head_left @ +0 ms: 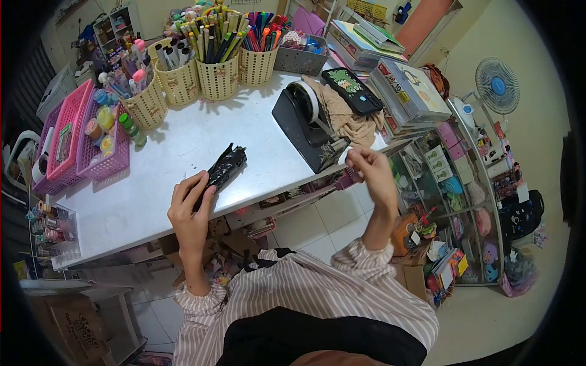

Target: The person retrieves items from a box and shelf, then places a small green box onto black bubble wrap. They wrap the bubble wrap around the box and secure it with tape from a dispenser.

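A bundle wrapped in shiny black plastic [227, 166] lies on the white tabletop, its far end crumpled. My left hand [190, 204] grips its near end, thumb on one side and fingers on the other. Over the table's front edge, my right hand [377, 177] is raised with thumb and fingertips pinched together; whatever they hold, if anything, is too small to make out. Just left of that hand stands a black tape dispenser [296, 134] with a roll of tape [303, 102] in it. Beige cloth [348, 122] is bunched behind, with a phone [353, 91] in a dark cartoon case on top.
Woven cups of pens and markers [218, 76] line the back. Pink and purple baskets [107, 155] and a green-capped bottle [132, 129] occupy the left. Stacked boxed books [412, 91] rise at right, above a glass display cabinet [452, 201]. A fan [497, 85] stands beyond.
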Tool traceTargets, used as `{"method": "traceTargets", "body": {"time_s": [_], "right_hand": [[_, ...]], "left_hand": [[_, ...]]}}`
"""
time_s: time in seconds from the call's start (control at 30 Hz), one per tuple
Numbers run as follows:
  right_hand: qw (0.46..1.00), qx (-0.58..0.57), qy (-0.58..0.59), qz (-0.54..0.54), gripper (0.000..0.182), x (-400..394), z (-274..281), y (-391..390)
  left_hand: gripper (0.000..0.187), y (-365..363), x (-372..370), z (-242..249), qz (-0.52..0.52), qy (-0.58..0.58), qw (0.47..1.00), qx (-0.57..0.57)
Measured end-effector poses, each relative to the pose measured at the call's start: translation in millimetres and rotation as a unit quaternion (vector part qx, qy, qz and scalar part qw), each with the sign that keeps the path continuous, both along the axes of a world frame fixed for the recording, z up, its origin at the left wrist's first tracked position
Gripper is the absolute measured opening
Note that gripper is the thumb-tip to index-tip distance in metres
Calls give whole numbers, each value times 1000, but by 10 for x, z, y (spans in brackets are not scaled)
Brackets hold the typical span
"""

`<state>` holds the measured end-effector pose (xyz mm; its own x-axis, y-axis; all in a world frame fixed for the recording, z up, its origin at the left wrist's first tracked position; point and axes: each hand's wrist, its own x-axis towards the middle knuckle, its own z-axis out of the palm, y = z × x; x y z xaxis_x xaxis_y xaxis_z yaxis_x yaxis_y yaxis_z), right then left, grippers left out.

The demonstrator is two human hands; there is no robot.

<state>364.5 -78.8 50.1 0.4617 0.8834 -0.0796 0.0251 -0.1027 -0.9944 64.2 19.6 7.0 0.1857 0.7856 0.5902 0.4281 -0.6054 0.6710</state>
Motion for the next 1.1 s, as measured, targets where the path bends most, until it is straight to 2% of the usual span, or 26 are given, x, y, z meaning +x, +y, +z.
{"method": "traceTargets", "body": {"time_s": [0.07, 0.13, 0.27, 0.4, 0.47, 0.5, 0.57, 0.6, 0.67, 0.73, 0.8, 0.93, 1.03, 1.1], "right_hand": [[999, 13, 43, -9, 19, -115, -191, 18], [976, 120, 167, -75, 18, -291, -365, 101], [965, 147, 188, -108, 17, -419, -473, 97], [966, 145, 205, -65, 16, -497, -554, -57], [969, 193, 158, -3, 13, -584, -462, -151], [967, 189, 169, 13, 13, -639, -420, -136], [968, 207, 101, 101, 10, -737, -307, -117], [967, 206, 106, 108, 10, -822, -235, -73], [958, 235, 20, 160, 8, -1001, -106, 81], [959, 218, -7, 180, 6, -1040, -83, 204], [964, 132, 28, 229, 7, -1108, -91, 362], [971, 50, -35, 231, 11, -1339, -69, 616], [967, 76, -29, 242, 13, -1397, -201, 795], [965, 59, -28, 255, 23, -1385, -168, 856]], "left_hand": [[24, -2, 1, -4, 3, 4, 1000, 2], [24, -7, 11, -12, 4, 8, 1000, 3], [24, -12, 18, -10, 6, 14, 1000, 7], [24, -18, 30, 5, 9, -2, 1000, 3], [23, -8, 34, -5, 4, -11, 1000, 22], [23, -6, 34, -18, 6, -10, 1000, 24], [23, 1, 25, -39, 14, -4, 1000, 27], [24, 7, 24, -52, 7, -6, 999, 31], [24, -11, 29, -41, 2, -8, 999, 35], [25, -31, 44, -15, 6, -19, 1000, 9], [25, -38, 46, -27, 13, -26, 1000, 6], [25, -10, 27, -65, 7, -14, 1000, 23], [25, -17, 25, -74, 5, -21, 999, 23], [25, -17, 26, -76, 4, -28, 999, 18]]}}
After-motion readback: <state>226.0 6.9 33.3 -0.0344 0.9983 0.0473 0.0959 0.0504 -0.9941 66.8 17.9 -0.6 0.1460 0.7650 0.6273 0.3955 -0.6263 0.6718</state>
